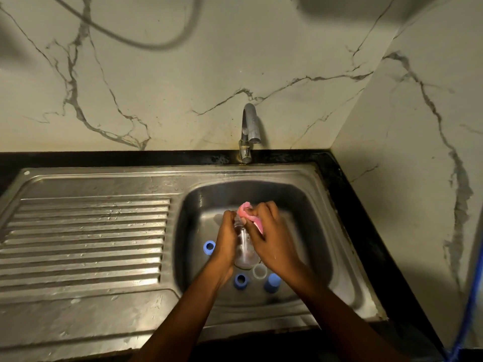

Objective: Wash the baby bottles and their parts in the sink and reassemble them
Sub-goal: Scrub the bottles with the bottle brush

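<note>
Over the steel sink basin (308,205), my left hand (228,239) grips a clear baby bottle (244,246) around its side. My right hand (269,231) holds a pink sponge (248,211) pressed against the bottle's upper end. On the basin floor lie a blue ring (209,247) to the left, another blue ring (240,281) below the bottle, a clear ring-shaped part (259,271) and a blue cap (272,282). Part of the bottle is hidden by my fingers.
The tap (250,131) stands behind the basin with no water running from it. A ribbed steel draining board (83,239) stretches to the left. Marble-patterned walls close the back and right. A blue hose (467,309) hangs at the right edge.
</note>
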